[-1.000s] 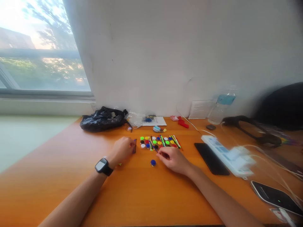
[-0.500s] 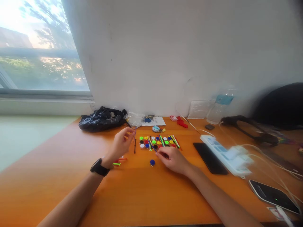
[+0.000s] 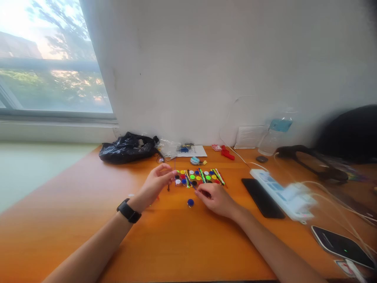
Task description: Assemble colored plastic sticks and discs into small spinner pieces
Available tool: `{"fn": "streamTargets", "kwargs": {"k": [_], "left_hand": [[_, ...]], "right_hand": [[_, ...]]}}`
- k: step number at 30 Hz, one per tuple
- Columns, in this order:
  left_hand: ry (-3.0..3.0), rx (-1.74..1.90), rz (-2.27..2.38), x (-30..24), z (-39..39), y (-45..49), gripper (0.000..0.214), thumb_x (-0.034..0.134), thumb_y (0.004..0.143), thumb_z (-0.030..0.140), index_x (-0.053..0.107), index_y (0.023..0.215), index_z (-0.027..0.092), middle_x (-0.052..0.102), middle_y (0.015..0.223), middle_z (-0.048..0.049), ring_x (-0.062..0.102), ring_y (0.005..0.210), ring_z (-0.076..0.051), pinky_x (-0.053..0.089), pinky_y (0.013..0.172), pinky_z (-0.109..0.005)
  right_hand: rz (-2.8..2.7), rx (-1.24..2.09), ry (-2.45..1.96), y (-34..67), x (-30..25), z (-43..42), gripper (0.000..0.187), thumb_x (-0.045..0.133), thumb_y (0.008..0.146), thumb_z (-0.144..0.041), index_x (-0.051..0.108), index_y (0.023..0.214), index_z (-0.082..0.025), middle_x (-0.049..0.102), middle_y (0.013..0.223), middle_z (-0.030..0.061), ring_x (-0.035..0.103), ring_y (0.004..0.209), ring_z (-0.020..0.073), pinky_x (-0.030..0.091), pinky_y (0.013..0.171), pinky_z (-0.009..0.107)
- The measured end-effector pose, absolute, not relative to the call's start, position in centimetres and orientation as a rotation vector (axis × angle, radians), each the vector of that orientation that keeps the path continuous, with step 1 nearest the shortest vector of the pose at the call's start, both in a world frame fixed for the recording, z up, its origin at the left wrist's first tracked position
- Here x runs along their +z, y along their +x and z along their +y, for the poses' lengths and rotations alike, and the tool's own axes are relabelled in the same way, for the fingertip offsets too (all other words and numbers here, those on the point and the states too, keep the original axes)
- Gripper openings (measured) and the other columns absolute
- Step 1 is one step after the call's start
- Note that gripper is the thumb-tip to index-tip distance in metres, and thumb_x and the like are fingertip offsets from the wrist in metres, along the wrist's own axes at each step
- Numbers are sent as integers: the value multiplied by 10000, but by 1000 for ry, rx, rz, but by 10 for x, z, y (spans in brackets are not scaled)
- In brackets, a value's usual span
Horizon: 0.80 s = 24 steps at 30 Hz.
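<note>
My left hand [image 3: 160,180] pinches a thin blue plastic stick [image 3: 175,163] that stands nearly upright, at the left end of rows of coloured discs [image 3: 192,177]. My right hand [image 3: 214,199] is closed at the near side of the rows. Its fingertips grip the end of another slim bluish stick [image 3: 193,186], which slants toward the discs. Bundles of coloured sticks [image 3: 217,177] lie between groups of discs. A single blue disc [image 3: 190,203] rests on the table just left of my right hand. Below my left fingers, a dark stick [image 3: 168,188] is partly hidden.
At the back of the wooden table [image 3: 176,243] lie a black plastic bag [image 3: 128,148], a white paper [image 3: 198,151] and a red object [image 3: 227,153]. To the right are a black phone [image 3: 262,198], a white power strip [image 3: 277,192], cables and a clear bottle [image 3: 269,137].
My left hand has moved right and slightly nearer with its blue stick, to the left end of the discs. My right hand has barely moved.
</note>
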<state>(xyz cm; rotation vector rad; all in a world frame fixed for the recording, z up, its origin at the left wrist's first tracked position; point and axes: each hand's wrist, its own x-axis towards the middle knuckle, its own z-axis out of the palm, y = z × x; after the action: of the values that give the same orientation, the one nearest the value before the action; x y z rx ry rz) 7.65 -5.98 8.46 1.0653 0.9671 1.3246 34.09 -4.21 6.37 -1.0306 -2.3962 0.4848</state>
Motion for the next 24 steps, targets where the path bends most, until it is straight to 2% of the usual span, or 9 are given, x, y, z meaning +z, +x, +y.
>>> {"fn": "streamTargets", "kwargs": {"k": [5, 8, 10, 13, 18, 22, 24], "left_hand": [[1165, 1313, 994, 78, -62, 81, 511, 909, 771, 394, 656, 1172, 203, 709, 750, 11, 610, 585, -107, 434, 561, -218], [1172, 1269, 968, 69, -61, 87, 383, 925, 747, 389, 713, 973, 165, 752, 843, -43, 680, 716, -138, 499, 660, -238], [1160, 1234, 940, 65, -64, 92, 366, 939, 728, 385, 667, 819, 158, 767, 894, -69, 722, 831, -176, 545, 767, -271], [1161, 1188, 898, 65, -71, 99, 413, 943, 728, 384, 596, 756, 161, 763, 917, -68, 741, 888, -195, 573, 851, -314], [1197, 1142, 910, 69, -78, 104, 430, 935, 746, 405, 583, 800, 163, 769, 945, -81, 754, 866, -204, 596, 825, -335], [1225, 1095, 843, 63, -78, 107, 441, 919, 770, 440, 587, 864, 166, 763, 866, -65, 773, 799, -215, 596, 769, -333], [1252, 1074, 815, 60, -78, 109, 434, 893, 800, 465, 600, 914, 166, 766, 833, -65, 775, 769, -214, 592, 744, -327]], "right_hand": [[-2386, 500, -1021, 341, 63, -42, 298, 544, 1041, -358, 640, 803, -206, 656, 739, 17, 573, 693, 166, 358, 655, 283], [-2336, 593, -1001, 341, 62, -43, 269, 545, 1047, -381, 674, 883, -211, 654, 756, 12, 556, 683, 163, 370, 652, 284], [-2262, 717, -975, 339, 61, -44, 274, 540, 1053, -423, 692, 959, -216, 650, 785, 10, 535, 677, 161, 381, 639, 281], [-2145, 899, -919, 335, 61, -43, 327, 540, 1051, -493, 695, 992, -211, 649, 848, 19, 539, 716, 166, 408, 650, 280], [-2015, 1080, -905, 332, 60, -40, 367, 583, 1016, -558, 658, 987, -200, 641, 880, 25, 551, 711, 162, 440, 649, 282], [-1962, 1115, -932, 332, 59, -41, 396, 580, 1011, -565, 609, 1221, -230, 622, 856, 13, 588, 750, 181, 482, 701, 297], [-1967, 1112, -916, 332, 59, -42, 393, 579, 1014, -548, 606, 1249, -234, 615, 847, 12, 597, 775, 187, 483, 716, 298]]}}
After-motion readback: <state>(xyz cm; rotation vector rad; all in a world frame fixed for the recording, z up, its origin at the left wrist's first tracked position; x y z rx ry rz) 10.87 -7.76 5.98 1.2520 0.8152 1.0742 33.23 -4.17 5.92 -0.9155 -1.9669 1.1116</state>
